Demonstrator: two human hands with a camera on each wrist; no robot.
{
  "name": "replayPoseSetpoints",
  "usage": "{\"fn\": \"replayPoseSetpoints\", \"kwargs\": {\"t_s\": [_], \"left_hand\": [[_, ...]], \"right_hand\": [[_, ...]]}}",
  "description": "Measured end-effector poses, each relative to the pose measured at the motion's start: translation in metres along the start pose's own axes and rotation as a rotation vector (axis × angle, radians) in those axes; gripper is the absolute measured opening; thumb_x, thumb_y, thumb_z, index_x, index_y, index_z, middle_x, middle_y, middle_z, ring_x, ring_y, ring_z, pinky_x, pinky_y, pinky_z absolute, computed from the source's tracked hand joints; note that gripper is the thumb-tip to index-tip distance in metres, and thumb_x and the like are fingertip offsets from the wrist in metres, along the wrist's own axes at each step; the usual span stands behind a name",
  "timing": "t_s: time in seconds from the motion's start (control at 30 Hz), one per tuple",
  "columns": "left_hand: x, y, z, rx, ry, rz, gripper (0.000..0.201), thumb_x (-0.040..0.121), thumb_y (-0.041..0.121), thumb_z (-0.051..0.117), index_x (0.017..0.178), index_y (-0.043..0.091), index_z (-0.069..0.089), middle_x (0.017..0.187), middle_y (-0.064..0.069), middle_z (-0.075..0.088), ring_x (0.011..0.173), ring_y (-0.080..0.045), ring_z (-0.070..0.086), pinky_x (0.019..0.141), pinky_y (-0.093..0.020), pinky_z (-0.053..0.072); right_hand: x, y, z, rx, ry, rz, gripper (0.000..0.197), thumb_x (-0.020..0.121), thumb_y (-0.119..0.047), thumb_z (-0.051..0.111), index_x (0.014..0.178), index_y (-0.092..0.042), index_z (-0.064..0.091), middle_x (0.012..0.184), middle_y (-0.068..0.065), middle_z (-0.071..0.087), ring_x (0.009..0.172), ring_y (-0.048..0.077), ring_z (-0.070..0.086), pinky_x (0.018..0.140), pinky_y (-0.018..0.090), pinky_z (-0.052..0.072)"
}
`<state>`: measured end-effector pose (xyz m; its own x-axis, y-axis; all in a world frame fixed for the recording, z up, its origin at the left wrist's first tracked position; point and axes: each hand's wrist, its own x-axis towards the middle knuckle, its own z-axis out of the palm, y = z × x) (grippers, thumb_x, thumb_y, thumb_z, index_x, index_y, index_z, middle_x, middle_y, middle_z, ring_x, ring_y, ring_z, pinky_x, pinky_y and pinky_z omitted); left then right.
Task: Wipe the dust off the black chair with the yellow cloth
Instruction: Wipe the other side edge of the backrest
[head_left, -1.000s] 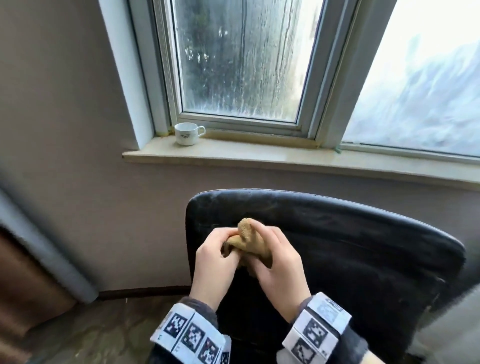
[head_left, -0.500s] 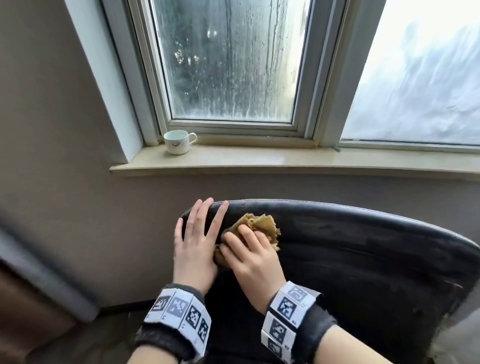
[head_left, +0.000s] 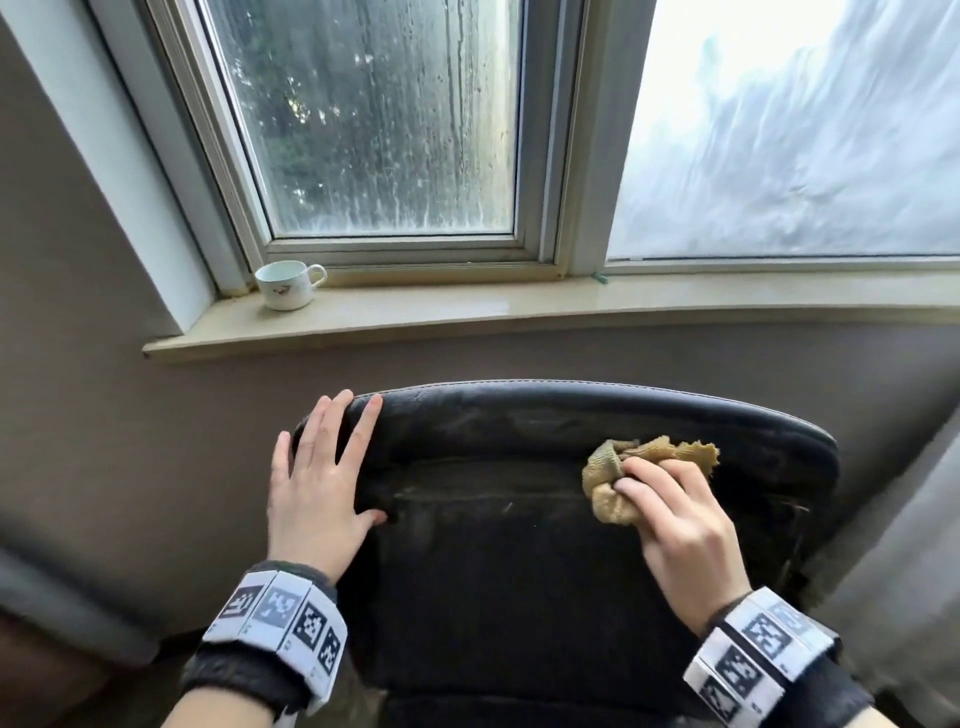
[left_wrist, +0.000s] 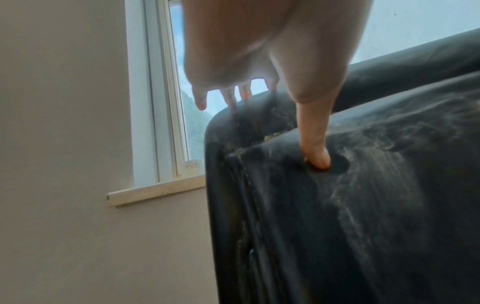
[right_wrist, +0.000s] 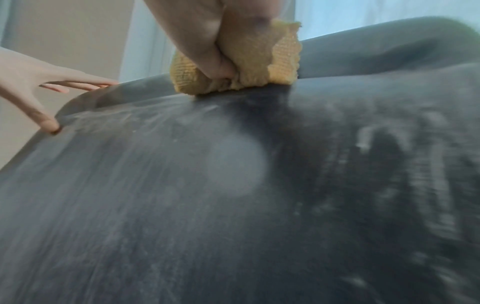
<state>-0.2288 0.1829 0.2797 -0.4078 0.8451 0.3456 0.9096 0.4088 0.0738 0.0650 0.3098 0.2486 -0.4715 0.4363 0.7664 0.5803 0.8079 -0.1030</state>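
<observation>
The black chair (head_left: 519, 545) stands with its dusty backrest toward me, below the window sill. My right hand (head_left: 675, 514) grips the bunched yellow cloth (head_left: 610, 488) and presses it against the upper right part of the backrest. In the right wrist view the cloth (right_wrist: 246, 61) sits on the chair's grey-streaked surface (right_wrist: 233, 205), thumb curled into it. My left hand (head_left: 322, 478) lies flat with fingers spread on the backrest's top left corner. The left wrist view shows its thumb (left_wrist: 315, 148) pressing a dent into the chair (left_wrist: 363, 205).
A white cup (head_left: 285, 285) stands at the left end of the stone window sill (head_left: 571, 306), just behind the chair. A grey curtain (head_left: 904, 571) hangs at the right. The wall runs close on the left, with floor below.
My right hand slid the cloth from the backrest's top left to its upper right. My left hand let go of the cloth and flattened on the left corner.
</observation>
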Motion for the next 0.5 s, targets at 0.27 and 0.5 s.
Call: {"fn": "replayPoseSetpoints", "kwargs": {"t_s": [0.27,0.5], "left_hand": [[-0.006,0.095,0.000,-0.040,0.045,0.207,0.128,0.042,0.038,0.090,0.146,0.026,0.016,0.155,-0.008,0.012,0.143,-0.025,0.008,0.113,-0.049,0.008],[-0.002,0.214,-0.003,-0.090,0.012,0.448,0.126,0.049,0.043,0.085,0.148,0.028,0.010,0.157,-0.004,0.003,0.144,-0.021,-0.001,0.114,-0.044,0.002]], "right_hand": [[0.005,-0.019,-0.029,0.195,0.228,0.201,0.016,0.072,0.008,0.064,0.085,0.001,0.071,0.091,0.010,0.070,0.089,0.021,0.056,0.087,0.030,0.049],[-0.015,0.033,-0.048,0.050,0.390,0.360,0.023,0.080,0.000,0.053,0.095,-0.001,0.071,0.096,0.013,0.069,0.096,0.023,0.056,0.091,0.038,0.047]]}}
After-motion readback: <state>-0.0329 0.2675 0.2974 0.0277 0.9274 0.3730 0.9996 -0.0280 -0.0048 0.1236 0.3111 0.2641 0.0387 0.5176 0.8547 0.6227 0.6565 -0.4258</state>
